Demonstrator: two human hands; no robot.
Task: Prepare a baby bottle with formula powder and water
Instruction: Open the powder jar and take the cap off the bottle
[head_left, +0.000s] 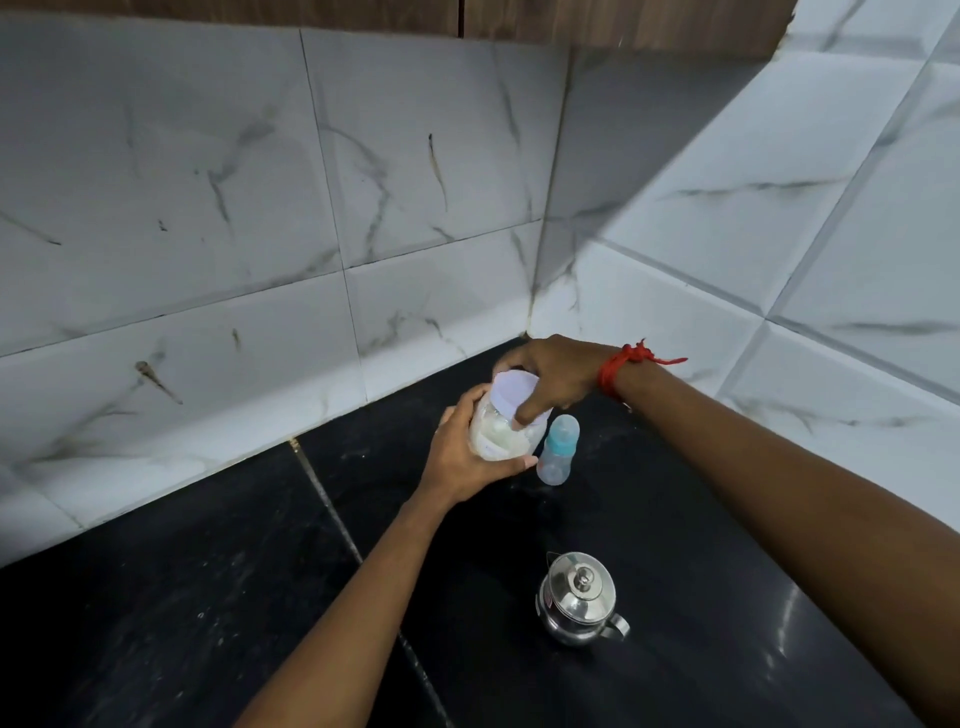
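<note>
With our left hand (462, 457) wrapped round the tilted formula jar (506, 426) and our right hand (550, 376) gripping its lid (514, 391), we should steady the jar while untwisting, minding the capped baby bottle (557, 451) just beside our fingers and the steel kettle (579, 597) nearer us.
</note>
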